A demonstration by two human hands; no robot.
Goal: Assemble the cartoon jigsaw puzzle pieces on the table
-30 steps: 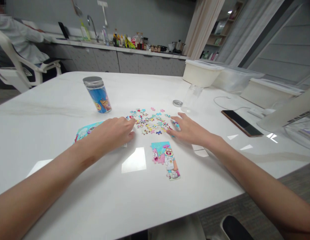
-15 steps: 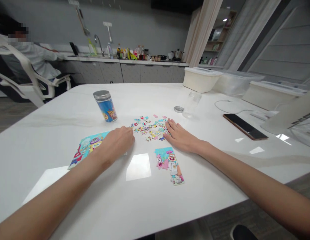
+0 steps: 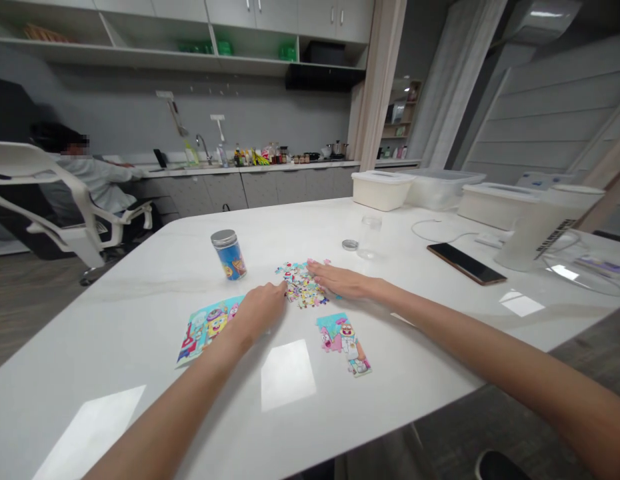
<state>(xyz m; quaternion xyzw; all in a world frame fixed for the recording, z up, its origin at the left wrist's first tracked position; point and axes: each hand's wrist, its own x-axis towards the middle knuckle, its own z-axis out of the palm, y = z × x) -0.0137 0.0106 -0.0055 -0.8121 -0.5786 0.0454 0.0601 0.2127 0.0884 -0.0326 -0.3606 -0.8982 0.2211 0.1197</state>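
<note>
Tighter-bunched puzzle pieces [image 3: 301, 291] between left grip [image 3: 263, 308] and right grip [image 3: 341, 281]

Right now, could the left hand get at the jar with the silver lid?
Probably yes: the left hand is beside the loose puzzle pieces, with the jar just beyond it to the left, and nothing visible stands between them.

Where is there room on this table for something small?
Glossy white tabletop lies bare between the partial cartoon puzzle and the near edge, and between the blue-printed cylindrical jar and the loose round silver lid. Crowded: around the multicoloured puzzle pieces, beside the left hand and under the right hand, and behind the flat black phone.
</note>
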